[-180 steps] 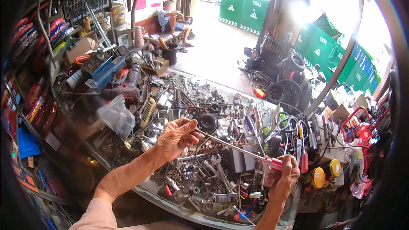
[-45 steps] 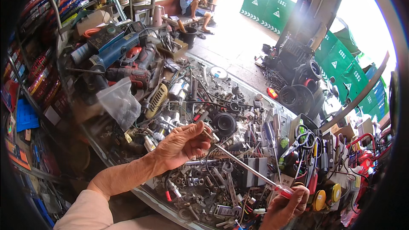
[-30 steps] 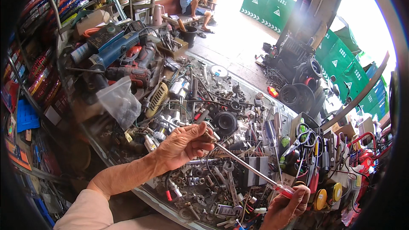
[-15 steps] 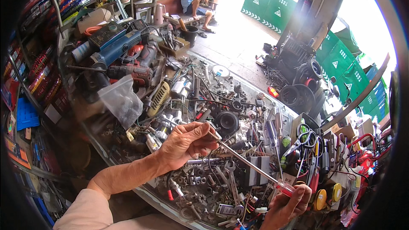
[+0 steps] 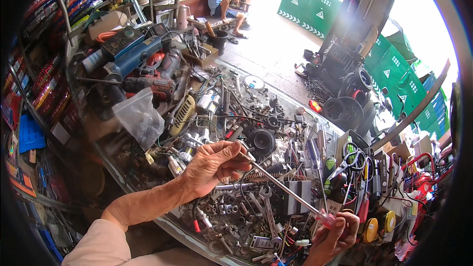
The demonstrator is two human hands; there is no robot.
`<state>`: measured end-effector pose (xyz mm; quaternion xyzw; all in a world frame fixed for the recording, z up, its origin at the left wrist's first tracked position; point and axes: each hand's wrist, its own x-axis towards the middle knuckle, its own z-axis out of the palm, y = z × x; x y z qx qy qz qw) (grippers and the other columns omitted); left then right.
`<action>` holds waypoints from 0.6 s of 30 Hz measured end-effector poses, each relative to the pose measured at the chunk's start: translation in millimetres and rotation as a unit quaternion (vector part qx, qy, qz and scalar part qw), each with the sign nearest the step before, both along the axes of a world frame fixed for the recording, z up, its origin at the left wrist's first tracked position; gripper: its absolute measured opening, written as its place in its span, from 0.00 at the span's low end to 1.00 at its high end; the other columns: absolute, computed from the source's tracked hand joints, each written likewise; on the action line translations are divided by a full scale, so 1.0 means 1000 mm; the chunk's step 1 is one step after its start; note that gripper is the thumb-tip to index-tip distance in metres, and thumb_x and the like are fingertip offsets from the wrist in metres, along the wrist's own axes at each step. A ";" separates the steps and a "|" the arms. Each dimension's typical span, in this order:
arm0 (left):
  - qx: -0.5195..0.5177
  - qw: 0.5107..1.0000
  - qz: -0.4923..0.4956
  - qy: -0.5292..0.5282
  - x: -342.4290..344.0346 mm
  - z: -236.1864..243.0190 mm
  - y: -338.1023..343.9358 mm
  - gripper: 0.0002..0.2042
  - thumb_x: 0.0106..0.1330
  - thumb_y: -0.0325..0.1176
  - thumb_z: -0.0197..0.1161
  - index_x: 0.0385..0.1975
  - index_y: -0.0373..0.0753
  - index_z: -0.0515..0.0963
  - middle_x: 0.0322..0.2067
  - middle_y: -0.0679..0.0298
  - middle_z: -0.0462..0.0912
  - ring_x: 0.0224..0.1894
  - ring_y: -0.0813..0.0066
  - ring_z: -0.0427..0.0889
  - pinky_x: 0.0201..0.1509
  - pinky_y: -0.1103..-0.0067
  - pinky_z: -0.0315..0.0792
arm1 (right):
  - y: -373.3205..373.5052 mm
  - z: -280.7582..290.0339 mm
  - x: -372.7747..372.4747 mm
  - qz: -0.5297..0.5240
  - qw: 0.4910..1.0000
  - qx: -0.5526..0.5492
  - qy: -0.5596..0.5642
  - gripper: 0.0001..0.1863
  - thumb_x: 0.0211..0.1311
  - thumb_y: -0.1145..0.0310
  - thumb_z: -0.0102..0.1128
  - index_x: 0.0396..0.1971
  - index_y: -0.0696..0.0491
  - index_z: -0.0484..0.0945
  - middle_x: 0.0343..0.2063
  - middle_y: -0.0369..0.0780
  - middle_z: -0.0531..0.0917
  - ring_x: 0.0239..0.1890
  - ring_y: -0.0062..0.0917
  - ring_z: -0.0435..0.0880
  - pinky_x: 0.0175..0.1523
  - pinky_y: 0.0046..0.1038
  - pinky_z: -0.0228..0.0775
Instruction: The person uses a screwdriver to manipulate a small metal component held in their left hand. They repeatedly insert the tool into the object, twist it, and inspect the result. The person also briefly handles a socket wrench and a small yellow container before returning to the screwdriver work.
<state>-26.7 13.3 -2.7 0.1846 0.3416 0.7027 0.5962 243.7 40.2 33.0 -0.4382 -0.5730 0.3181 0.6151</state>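
Over the cluttered bench, my left hand pinches a small metal part between thumb and fingers. A long screwdriver with a clear red handle slants down to the right, its tip end meeting that part. At the handle, the thumb and fingers of my right hand are closed round it. My left fingers partly hide the small part, so its exact kind is unclear. Below the shaft lies a combination spanner, and a round black part sits just beyond my left hand.
Loose nuts, bolts and fittings cover the bench. A blue power tool, a red drill and a clear plastic bag lie at the left. Scissors and yellow discs stand at the right. A person sits far back.
My right fingers have shifted on the screwdriver handle, and the handle has moved slightly left. My left hand keeps nearly the same place and grip.
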 end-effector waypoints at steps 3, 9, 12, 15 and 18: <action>0.009 1.000 -0.018 -0.002 0.002 0.000 0.004 0.12 0.63 0.38 0.56 0.36 0.34 0.76 0.30 0.59 0.82 0.32 0.70 0.84 0.24 0.85 0.77 | -0.004 0.009 -0.004 0.000 0.999 -0.019 0.025 0.16 0.56 0.59 0.61 0.32 0.57 0.72 0.12 0.36 0.73 0.08 0.14 0.65 0.12 0.14 0.51; 0.002 1.000 -0.001 -0.004 -0.002 -0.005 0.002 0.12 0.63 0.38 0.56 0.36 0.34 0.76 0.30 0.59 0.82 0.32 0.70 0.84 0.24 0.85 0.77 | -0.002 0.016 -0.019 0.030 0.999 -0.011 0.042 0.15 0.57 0.61 0.60 0.32 0.58 0.72 0.12 0.36 0.74 0.09 0.14 0.65 0.12 0.14 0.51; -0.004 1.000 -0.002 -0.001 -0.002 -0.004 0.003 0.12 0.63 0.38 0.57 0.35 0.34 0.77 0.30 0.58 0.82 0.32 0.70 0.84 0.24 0.85 0.78 | -0.002 0.013 -0.018 -0.007 0.999 -0.015 0.029 0.13 0.57 0.63 0.58 0.31 0.58 0.72 0.14 0.37 0.76 0.08 0.14 0.65 0.12 0.14 0.52; -0.009 1.000 -0.003 0.000 -0.001 -0.001 0.001 0.11 0.62 0.38 0.58 0.33 0.34 0.78 0.29 0.57 0.82 0.31 0.70 0.84 0.24 0.84 0.78 | -0.001 0.009 -0.007 -0.004 0.997 -0.068 0.037 0.11 0.58 0.65 0.57 0.30 0.58 0.72 0.15 0.38 0.77 0.08 0.14 0.64 0.12 0.14 0.51; -0.005 1.000 -0.017 0.001 0.001 0.003 0.004 0.11 0.62 0.38 0.58 0.33 0.35 0.78 0.29 0.58 0.82 0.31 0.71 0.84 0.24 0.84 0.78 | -0.002 0.011 -0.004 0.020 0.998 -0.040 0.046 0.11 0.57 0.66 0.56 0.31 0.59 0.72 0.16 0.40 0.78 0.08 0.15 0.64 0.12 0.14 0.52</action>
